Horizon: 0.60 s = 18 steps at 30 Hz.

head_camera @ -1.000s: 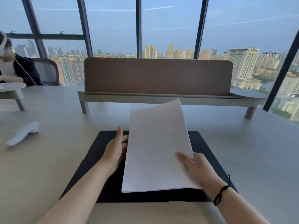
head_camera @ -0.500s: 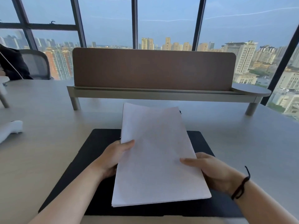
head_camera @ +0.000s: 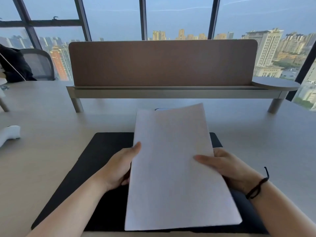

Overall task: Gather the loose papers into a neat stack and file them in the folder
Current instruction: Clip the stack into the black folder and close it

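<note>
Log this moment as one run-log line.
step: squaring papers | left hand: grips papers left edge | right hand: grips right edge | papers: held over black mat | filed: not yet

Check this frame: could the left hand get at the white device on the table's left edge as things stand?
Probably not right away: the left hand grips the paper stack with the right hand. The bare table toward the white device looks unobstructed.

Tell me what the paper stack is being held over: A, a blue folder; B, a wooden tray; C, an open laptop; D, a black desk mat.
D: both hands, left hand and right hand, hold the paper stack above a black desk mat.
</note>
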Each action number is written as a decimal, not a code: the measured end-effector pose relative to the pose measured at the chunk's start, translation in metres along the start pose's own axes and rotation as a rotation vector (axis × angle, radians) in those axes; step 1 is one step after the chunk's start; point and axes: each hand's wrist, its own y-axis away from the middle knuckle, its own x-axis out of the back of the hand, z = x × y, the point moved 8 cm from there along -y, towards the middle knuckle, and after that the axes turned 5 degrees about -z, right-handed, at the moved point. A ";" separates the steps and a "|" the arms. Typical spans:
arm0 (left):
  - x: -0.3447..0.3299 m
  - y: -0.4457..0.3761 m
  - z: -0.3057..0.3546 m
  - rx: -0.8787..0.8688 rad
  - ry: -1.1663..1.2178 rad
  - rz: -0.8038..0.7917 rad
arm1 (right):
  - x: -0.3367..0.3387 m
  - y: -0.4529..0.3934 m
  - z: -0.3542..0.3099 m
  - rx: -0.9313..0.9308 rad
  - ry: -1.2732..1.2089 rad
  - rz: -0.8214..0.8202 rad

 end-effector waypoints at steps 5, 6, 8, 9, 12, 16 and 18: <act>0.010 -0.001 0.005 -0.029 -0.133 0.071 | 0.037 0.014 -0.005 -0.010 -0.222 0.144; 0.012 0.000 0.007 -0.025 -0.181 0.098 | 0.040 0.015 -0.004 -0.017 -0.245 0.166; 0.014 0.001 0.010 -0.002 -0.360 0.182 | 0.040 0.015 -0.003 -0.029 -0.276 0.170; 0.014 0.000 0.012 0.014 -0.480 0.233 | 0.038 0.014 -0.002 -0.033 -0.283 0.163; 0.005 -0.007 0.023 0.048 -0.772 0.310 | 0.034 0.010 0.002 -0.031 -0.278 0.127; -0.013 -0.024 0.026 0.067 -1.078 0.264 | 0.035 0.009 0.004 -0.037 -0.246 0.114; -0.016 -0.029 0.024 0.049 -1.155 0.266 | 0.037 0.009 0.004 -0.038 -0.240 0.105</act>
